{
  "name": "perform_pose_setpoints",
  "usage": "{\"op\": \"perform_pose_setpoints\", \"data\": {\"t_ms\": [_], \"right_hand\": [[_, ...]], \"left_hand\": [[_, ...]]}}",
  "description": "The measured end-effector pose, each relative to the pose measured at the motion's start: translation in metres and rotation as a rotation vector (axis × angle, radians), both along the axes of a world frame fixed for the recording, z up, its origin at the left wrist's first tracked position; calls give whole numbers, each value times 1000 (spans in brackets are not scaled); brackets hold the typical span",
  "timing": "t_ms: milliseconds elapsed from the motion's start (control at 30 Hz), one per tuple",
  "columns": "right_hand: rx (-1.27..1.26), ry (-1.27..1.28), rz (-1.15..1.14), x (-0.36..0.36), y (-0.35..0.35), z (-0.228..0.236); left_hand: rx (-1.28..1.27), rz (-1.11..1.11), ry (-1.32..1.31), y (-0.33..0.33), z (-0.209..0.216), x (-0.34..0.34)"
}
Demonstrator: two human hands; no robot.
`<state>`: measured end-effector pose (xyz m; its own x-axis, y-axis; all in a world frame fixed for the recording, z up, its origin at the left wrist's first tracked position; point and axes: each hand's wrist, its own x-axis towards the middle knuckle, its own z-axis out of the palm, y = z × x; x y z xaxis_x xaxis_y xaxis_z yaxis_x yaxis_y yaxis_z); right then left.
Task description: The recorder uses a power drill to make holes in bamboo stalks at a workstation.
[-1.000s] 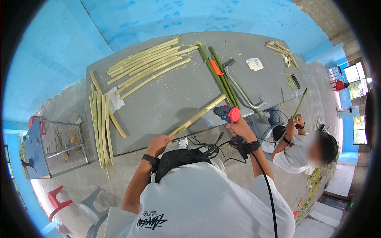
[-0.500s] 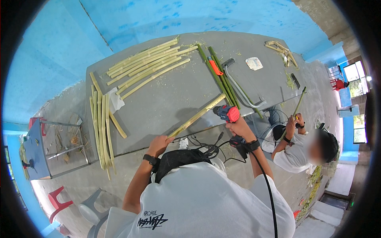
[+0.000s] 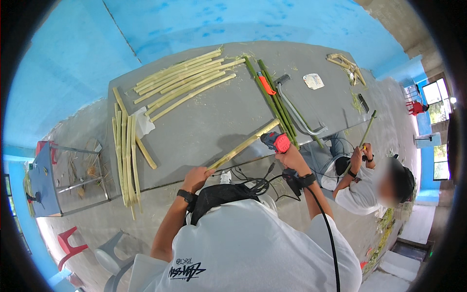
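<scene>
My left hand [image 3: 196,179] is wrapped round the near end of a peeled bamboo pole [image 3: 242,147], which slants away to the right over the table's front edge. In my right hand [image 3: 294,162] is a red and black power drill [image 3: 277,142], gripped by its handle, a black cable trailing from that side. The drill's front end lies close beside the pole's far part; whether the bit touches it I cannot tell.
Peeled poles [image 3: 182,78] lie in rows on the grey table [image 3: 194,126]; more [image 3: 125,155] overhang its left edge. Green poles [image 3: 272,100], an orange-handled tool [image 3: 266,83] and a hacksaw [image 3: 296,109] lie ahead. At right, a co-worker [image 3: 362,190] holds a green stalk.
The whole view has shifted slightly. The drill's front end sits a little lower against the pole than before. Both hands keep their holds.
</scene>
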<state>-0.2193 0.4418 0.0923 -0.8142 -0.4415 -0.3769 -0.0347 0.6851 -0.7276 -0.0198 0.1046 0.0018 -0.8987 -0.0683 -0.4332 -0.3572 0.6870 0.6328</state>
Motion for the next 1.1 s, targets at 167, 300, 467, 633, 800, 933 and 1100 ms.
{"op": "perform_pose_setpoints", "data": {"t_ms": [167, 300, 467, 633, 800, 933, 1100], "right_hand": [[23, -92, -124, 1, 9, 6], [62, 235, 5, 4, 21, 10], [-57, -209, -194, 8, 14, 45], [-137, -126, -208, 14, 11, 28], [-86, -51, -99, 11, 10, 10], [-112, -86, -90, 10, 5, 8], [-102, -159, -144, 8, 1, 6]], "left_hand": [[22, 12, -49, -3, -2, -4], [37, 16, 13, -11, -12, -4], [48, 22, -64, -13, -4, -8], [91, 4, -120, -9, 0, -12], [148, 11, -129, -10, -18, -10], [223, 38, -186, -7, -12, -10], [240, 39, -192, -7, -9, -11]]}}
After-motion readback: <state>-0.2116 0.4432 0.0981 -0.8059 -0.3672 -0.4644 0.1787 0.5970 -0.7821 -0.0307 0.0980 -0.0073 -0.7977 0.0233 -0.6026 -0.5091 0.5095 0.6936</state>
